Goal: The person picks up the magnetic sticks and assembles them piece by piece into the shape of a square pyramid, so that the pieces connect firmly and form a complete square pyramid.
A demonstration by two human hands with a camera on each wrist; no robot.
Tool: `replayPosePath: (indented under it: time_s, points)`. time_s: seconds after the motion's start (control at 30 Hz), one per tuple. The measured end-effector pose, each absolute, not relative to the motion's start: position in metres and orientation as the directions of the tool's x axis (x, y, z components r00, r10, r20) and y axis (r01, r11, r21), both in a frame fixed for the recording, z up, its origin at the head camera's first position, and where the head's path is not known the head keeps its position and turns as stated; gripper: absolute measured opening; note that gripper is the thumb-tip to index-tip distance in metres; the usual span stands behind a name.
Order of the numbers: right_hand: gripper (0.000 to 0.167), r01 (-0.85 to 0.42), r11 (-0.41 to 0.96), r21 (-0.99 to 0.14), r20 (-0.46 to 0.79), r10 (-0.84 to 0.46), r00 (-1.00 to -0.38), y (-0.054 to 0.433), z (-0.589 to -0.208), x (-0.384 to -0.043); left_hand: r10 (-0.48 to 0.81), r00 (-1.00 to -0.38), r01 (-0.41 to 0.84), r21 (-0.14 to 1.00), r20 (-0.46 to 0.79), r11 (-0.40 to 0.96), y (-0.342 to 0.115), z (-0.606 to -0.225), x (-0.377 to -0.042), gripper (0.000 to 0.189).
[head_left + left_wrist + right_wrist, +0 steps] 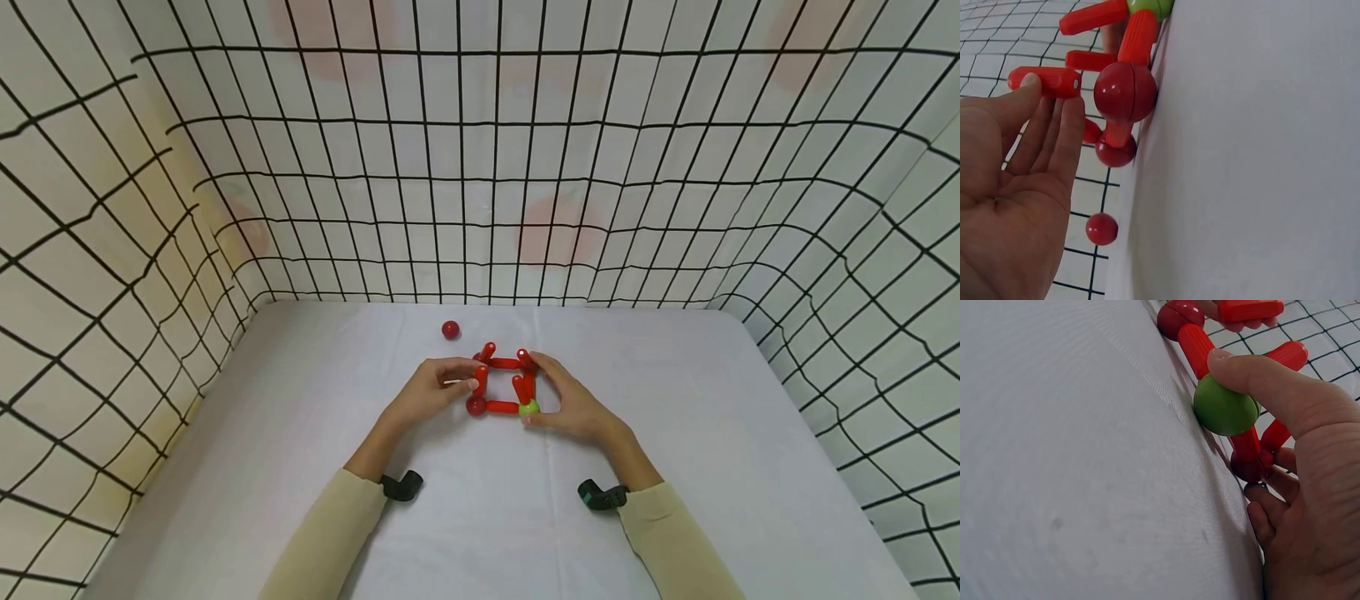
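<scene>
A square frame of red rods and balls lies flat on the table, with rods standing up from several corners. Its near left corner is a dark red ball; the near right one is a green ball. My left hand pinches a loose red rod between thumb and fingertips, above the frame's left side and apart from the near left ball. My right hand grips the frame's right side, thumb on the green ball, fingers by the far right red ball.
A single red ball lies on the white tabletop behind the frame. Black wire grid panels rise along the back and both sides. Each wrist carries a black strapped device.
</scene>
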State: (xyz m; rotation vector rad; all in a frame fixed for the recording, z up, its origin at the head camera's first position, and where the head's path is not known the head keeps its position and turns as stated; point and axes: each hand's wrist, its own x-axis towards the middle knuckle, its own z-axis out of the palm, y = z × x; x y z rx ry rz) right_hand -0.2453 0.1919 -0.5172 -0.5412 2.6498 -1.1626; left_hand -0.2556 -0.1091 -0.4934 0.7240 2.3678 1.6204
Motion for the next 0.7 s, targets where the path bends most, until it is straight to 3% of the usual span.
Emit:
replayPosePath:
  time_s: [0.47, 0.57, 0.7]
  points:
    - [0.106, -0.279, 0.563, -0.778, 0.029, -0.411, -0.911, 0.1944, -0.5176, -0.2457, 0.499, -0.864, 0.266, 0.903, 0.068, 0.336, -0.1017, -0.4974, -0.2527, 0.034]
    - [0.09, -0.284, 0.508, -0.813, 0.091, -0.371, -0.924, 0.1955, -0.5155, -0.2453, 0.509, -0.858, 0.255, 0.913, 0.061, 0.32, -0.102, -0.4975, -0.2521, 0.036]
    - [0.051, -0.312, 0.443, -0.841, 0.172, -0.327, -0.929, 0.1962, -0.5091, -0.2436, 0.523, -0.849, 0.267, 0.912, 0.069, 0.312, -0.1022, -0.4974, -0.2519, 0.037]
